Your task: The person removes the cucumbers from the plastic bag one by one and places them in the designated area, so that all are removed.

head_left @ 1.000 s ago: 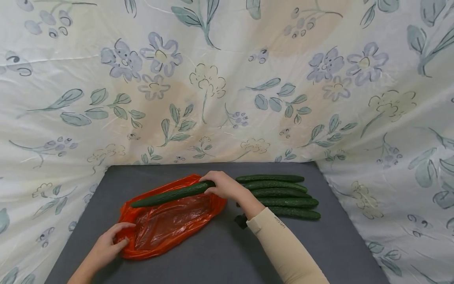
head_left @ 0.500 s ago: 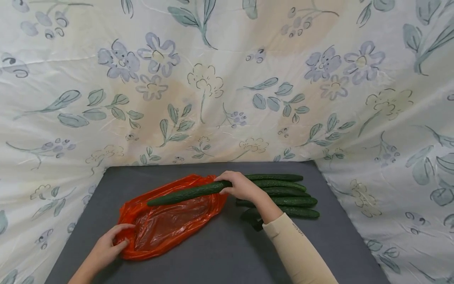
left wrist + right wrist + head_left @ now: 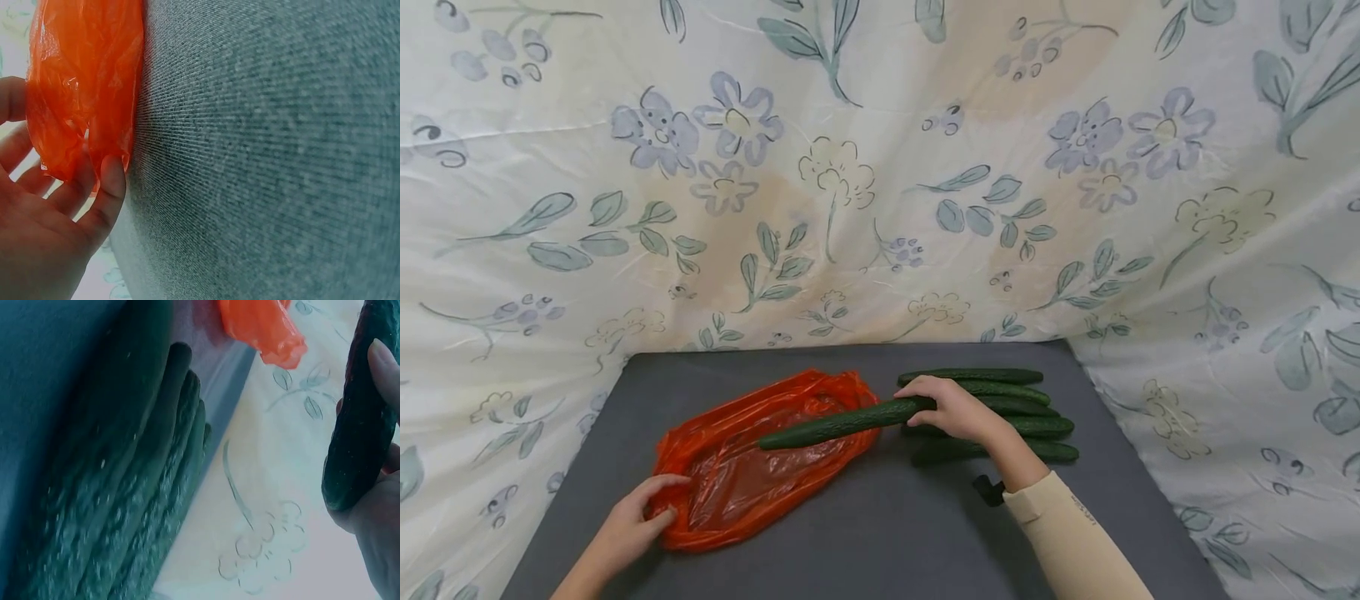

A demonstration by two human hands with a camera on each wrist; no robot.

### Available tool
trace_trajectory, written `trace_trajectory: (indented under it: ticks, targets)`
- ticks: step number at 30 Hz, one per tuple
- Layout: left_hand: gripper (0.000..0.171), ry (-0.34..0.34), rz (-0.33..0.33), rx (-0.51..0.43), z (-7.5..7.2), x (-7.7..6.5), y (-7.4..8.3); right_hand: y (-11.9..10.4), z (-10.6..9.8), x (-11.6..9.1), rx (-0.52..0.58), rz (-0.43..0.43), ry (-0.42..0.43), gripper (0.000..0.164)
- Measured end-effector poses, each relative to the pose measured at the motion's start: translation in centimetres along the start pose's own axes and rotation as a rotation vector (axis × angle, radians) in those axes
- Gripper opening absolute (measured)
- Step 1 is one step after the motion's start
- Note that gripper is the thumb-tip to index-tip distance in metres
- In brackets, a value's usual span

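My right hand (image 3: 951, 408) grips one end of a long dark green cucumber (image 3: 842, 425), and the other end points left above the orange plastic bag (image 3: 752, 525). The right wrist view shows my thumb lying along this cucumber (image 3: 362, 431). At the bag's near left end, my left hand (image 3: 632, 521) holds the edge; in the left wrist view, fingers (image 3: 112, 181) are bent around the thin orange plastic (image 3: 87, 81). The bag lies spread with its mouth wide and its rim raised around a flat middle.
Several more cucumbers (image 3: 1037, 427) lie side by side on the right of the grey table (image 3: 850, 533), partly behind my right hand. Floral cloth (image 3: 865, 208) hangs at the back and along both sides. A small black object (image 3: 988, 491) shows beside my right wrist.
My right hand has carried the cucumber to the right, from over the bag's middle toward the row of cucumbers. My left hand has stayed at the bag's edge.
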State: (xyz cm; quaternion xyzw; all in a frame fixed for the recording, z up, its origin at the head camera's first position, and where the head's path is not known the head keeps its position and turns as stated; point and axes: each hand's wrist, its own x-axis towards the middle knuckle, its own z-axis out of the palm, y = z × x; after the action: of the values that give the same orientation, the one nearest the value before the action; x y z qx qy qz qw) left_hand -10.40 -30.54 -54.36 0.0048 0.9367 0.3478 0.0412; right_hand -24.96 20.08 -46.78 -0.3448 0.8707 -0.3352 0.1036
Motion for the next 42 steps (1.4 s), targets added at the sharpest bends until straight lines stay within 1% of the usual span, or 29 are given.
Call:
trace_trajectory:
  ticks: [5, 12, 15, 19, 23, 28, 31, 38, 42]
  targets:
    - [0.038, -0.003, -0.005, -0.016, 0.1, 0.2, 0.3, 0.4, -1.2, -1.7, -0.020, 0.009, 0.028, 0.046]
    - [0.039, -0.019, -0.010, -0.033, -0.1, 0.2, 0.3, 2.3, -1.9, -4.7, -0.024, 0.050, 0.077, 0.047]
    - [0.040, -0.027, -0.032, -0.051, -0.1, 0.3, 0.3, 3.3, -2.0, -6.3, -0.030, 0.069, 0.105, 0.047]
    - [0.040, -0.030, -0.048, -0.051, 0.0, 0.4, 0.1, 4.8, -2.1, -8.6, -0.040, 0.106, 0.133, 0.048]
    - [0.040, -0.031, -0.039, -0.034, 0.1, 0.4, 0.1, 6.4, -2.0, -11.0, -0.063, 0.155, 0.155, 0.049]
    - [0.040, -0.035, -0.035, -0.043, -0.1, 0.3, 0.1, 8.0, -1.9, -13.4, -0.065, 0.203, 0.185, 0.049]
    - [0.040, -0.033, -0.038, -0.046, -0.1, 0.2, 0.2, 8.7, -2.0, -14.5, -0.064, 0.225, 0.188, 0.050]
    - [0.040, -0.036, -0.033, -0.012, -0.1, 0.4, 0.2, 9.8, -2.0, -16.9, -0.104, 0.295, 0.173, 0.050]
    - [0.040, -0.039, -0.032, -0.021, 0.0, 0.3, 0.3, 10.4, -1.5, -18.0, -0.107, 0.321, 0.159, 0.049]
